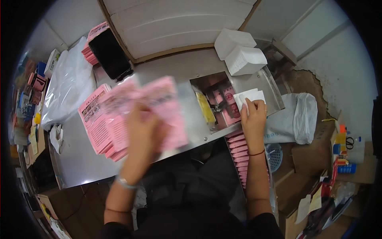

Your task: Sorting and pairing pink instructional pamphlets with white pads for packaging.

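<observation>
My left hand [144, 133], smeared by motion, is closed on a pink printed packet [166, 107] above the metal table. Left of it, more pink packets [96, 127] lie in a fanned pile, partly hidden by the hand. My right hand [253, 119] pinches a small bunch of folded white paper [250, 96] at the right edge of a square opening [197, 85] in the tabletop. Inside that opening are pink printed pieces [227, 104] and a yellow strip [205, 107]. Beneath the right forearm, a row of filled pink packets [240, 157] stands in a chute.
Two white paper stacks [246, 60] stand at the far right of the metal table [175, 65]. A black phone [109, 53] leans by a pink stack [88, 53] at the back left, beside clear plastic bags [69, 83]. A white sack [292, 119] and blue basket [274, 156] sit at right.
</observation>
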`<control>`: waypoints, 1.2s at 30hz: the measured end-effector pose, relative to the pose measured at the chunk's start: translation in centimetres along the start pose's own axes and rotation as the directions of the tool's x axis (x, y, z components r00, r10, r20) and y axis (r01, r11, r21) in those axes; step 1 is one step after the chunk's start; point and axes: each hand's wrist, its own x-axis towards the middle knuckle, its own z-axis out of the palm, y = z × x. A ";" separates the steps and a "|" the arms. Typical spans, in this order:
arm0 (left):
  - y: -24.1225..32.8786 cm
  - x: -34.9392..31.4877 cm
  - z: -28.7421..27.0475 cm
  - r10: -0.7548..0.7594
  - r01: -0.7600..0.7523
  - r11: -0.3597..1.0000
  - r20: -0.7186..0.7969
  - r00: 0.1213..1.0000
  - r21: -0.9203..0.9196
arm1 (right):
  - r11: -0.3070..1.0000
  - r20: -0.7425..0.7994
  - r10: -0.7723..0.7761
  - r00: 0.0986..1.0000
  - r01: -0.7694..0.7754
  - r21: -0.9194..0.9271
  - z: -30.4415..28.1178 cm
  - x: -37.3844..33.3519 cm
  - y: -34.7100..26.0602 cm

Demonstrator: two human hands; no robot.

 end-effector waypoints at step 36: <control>5.0 -0.2 5.0 -0.154 0.118 0.985 0.328 0.932 0.127 | 0.991 -0.016 -0.047 0.999 0.045 -0.124 1.1 -0.8 -0.6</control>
